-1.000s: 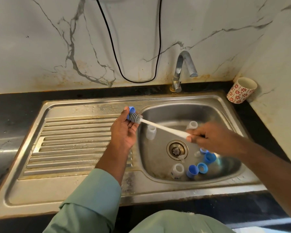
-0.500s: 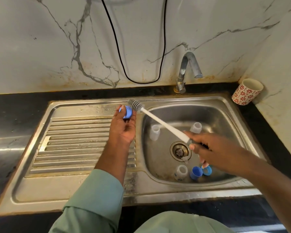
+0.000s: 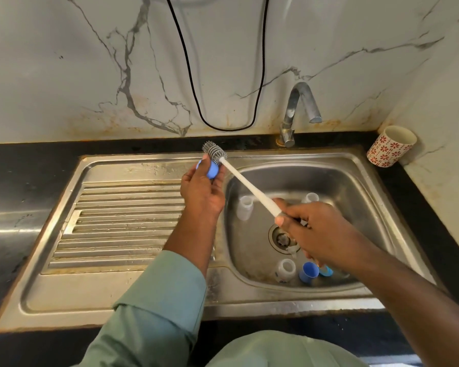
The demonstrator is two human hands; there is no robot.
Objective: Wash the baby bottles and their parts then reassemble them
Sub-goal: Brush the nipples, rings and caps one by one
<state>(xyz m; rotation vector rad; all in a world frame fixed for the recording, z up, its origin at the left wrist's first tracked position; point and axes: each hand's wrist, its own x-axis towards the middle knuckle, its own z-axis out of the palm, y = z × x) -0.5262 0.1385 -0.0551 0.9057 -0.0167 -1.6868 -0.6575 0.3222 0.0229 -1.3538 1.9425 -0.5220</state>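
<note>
Gripping the white handle of the bottle brush [image 3: 249,186] near its butt end, my right hand [image 3: 313,231] is curled tight around it over the sink basin [image 3: 355,186], and the long stem runs up and left to the grey bristle head, which sits just above the small blue cap [image 3: 212,169] that my left hand [image 3: 200,193] pinches between thumb and fingertips over the ribbed drainboard [image 3: 122,223]. I judge the cap to be light, hard plastic and slick when wet, so I would hold it by its rim and sides, leaving the open face free for the bristles; squeezing harder should not hurt it, but a loose pinch could let it pop out. The brush looks stiff in the stem and soft at the head, so a grip low on the handle gives reach but less control at the tip. Below my right wrist, near the front of the basin, stand a clear bottle [image 3: 285,270] and a blue cup-shaped part [image 3: 308,272], with another blue piece just beside it, partly hidden. Farther back stand 2 more clear bottles [image 3: 245,207], thin-walled and easily tipped, I would guess, so best taken around the body. Beyond them the tap [image 3: 300,112] shows no water running, and a patterned cup [image 3: 391,145] sits on the desk in the far corner.
</note>
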